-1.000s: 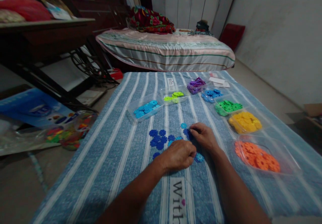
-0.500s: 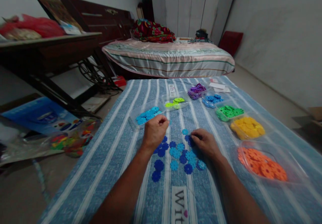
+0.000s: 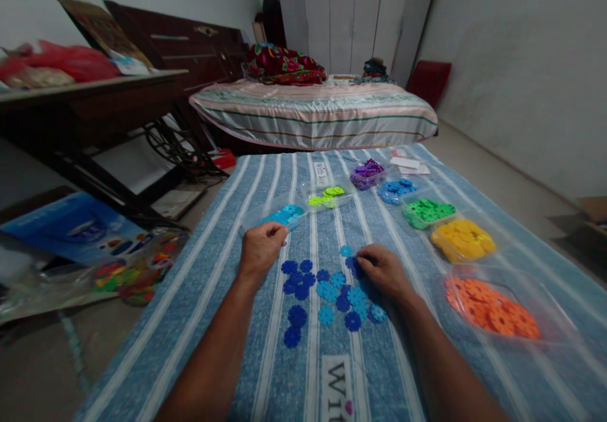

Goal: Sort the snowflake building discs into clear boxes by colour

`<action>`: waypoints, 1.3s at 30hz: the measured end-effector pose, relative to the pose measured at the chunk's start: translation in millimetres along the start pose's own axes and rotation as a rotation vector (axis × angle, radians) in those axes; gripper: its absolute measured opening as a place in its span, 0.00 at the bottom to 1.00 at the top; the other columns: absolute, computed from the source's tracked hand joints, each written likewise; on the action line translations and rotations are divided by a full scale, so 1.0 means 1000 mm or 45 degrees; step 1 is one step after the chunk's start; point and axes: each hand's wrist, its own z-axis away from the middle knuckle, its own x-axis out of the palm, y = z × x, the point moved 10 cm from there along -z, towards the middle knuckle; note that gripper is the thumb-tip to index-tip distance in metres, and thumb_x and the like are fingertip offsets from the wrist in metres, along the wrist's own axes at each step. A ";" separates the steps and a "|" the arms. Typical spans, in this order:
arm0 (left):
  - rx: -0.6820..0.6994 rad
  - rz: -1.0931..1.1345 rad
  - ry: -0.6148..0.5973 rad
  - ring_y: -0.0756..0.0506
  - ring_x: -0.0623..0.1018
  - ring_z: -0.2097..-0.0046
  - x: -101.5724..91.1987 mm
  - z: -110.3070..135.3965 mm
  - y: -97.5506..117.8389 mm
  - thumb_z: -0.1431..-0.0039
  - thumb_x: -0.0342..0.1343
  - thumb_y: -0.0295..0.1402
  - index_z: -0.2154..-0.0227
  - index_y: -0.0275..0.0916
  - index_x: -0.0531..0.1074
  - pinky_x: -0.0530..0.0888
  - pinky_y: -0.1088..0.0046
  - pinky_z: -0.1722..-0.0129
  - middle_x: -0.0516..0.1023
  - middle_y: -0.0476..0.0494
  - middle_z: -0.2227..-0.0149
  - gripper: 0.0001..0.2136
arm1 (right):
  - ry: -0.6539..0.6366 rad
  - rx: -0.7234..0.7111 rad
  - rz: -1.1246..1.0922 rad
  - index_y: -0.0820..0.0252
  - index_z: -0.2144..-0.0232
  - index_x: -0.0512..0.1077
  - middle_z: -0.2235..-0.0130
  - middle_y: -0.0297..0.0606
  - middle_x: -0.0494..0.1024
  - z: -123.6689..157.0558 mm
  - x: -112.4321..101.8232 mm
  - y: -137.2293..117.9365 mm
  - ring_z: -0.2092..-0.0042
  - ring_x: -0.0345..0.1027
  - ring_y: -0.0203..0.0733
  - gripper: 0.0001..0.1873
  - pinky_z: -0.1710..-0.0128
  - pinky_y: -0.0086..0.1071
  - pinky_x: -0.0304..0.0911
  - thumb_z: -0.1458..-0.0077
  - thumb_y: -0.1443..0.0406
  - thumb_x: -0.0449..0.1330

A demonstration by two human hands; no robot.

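Note:
My left hand (image 3: 260,248) is closed in a pinch at the near edge of a clear box (image 3: 250,217) of light blue flower-shaped discs (image 3: 287,214). Whatever its fingertips hold is hidden. My right hand (image 3: 385,270) rests on the cloth with curled fingers, its fingertips on a partly covered dark blue flower disc (image 3: 351,264). Just beyond lies a single light blue disc (image 3: 346,251). Between the hands, light blue discs (image 3: 327,290) and dark blue ones (image 3: 353,321) lie mixed. A group of dark blue discs (image 3: 298,281) sits nearer my left forearm.
Clear boxes of lime discs (image 3: 327,197), purple discs (image 3: 367,174), blue discs (image 3: 397,190), green discs (image 3: 429,212), yellow discs (image 3: 463,240) and orange discs (image 3: 493,308) curve around the striped cloth (image 3: 227,321). White cards (image 3: 408,165) lie at the far right. A bed (image 3: 313,112) stands beyond.
My left hand has moved left and slightly toward me, to the light blue box. The light blue disc at its fingertips no longer shows. My right hand stays nearly in place.

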 end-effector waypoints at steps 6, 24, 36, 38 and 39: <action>0.008 0.056 -0.147 0.50 0.72 0.78 0.016 0.020 -0.003 0.52 0.55 0.39 0.77 0.37 0.74 0.67 0.77 0.75 0.72 0.53 0.82 0.10 | 0.019 -0.008 -0.011 0.56 0.71 0.75 0.68 0.36 0.76 0.001 -0.001 0.000 0.62 0.69 0.43 0.08 0.59 0.36 0.62 0.47 0.64 0.56; 0.182 -0.099 -0.547 0.50 0.70 0.75 0.061 0.050 0.017 0.48 0.52 0.37 0.79 0.37 0.73 0.65 0.76 0.74 0.72 0.51 0.80 0.12 | 0.048 0.041 -0.014 0.54 0.71 0.76 0.67 0.36 0.77 0.003 -0.005 0.003 0.63 0.69 0.43 0.09 0.60 0.37 0.63 0.47 0.61 0.56; 0.502 -0.333 -0.955 0.49 0.73 0.69 0.112 0.097 0.039 0.48 0.54 0.31 0.71 0.39 0.74 0.66 0.75 0.67 0.74 0.50 0.72 0.04 | 0.060 0.030 0.005 0.55 0.71 0.76 0.68 0.36 0.76 0.002 -0.007 0.004 0.63 0.69 0.42 0.08 0.60 0.36 0.63 0.47 0.62 0.56; 0.544 -0.370 -0.947 0.49 0.73 0.67 0.117 0.102 0.043 0.46 0.55 0.32 0.69 0.39 0.74 0.67 0.74 0.65 0.74 0.49 0.70 0.04 | 0.066 0.029 0.001 0.56 0.71 0.76 0.68 0.36 0.76 0.002 -0.008 0.003 0.63 0.69 0.42 0.09 0.60 0.36 0.63 0.47 0.62 0.56; 0.566 -0.393 -0.944 0.48 0.73 0.66 0.119 0.105 0.046 0.46 0.55 0.33 0.68 0.39 0.73 0.67 0.73 0.64 0.74 0.49 0.69 0.05 | 0.070 0.032 -0.004 0.56 0.71 0.76 0.68 0.36 0.76 0.002 -0.008 0.003 0.63 0.69 0.42 0.09 0.60 0.35 0.63 0.47 0.62 0.56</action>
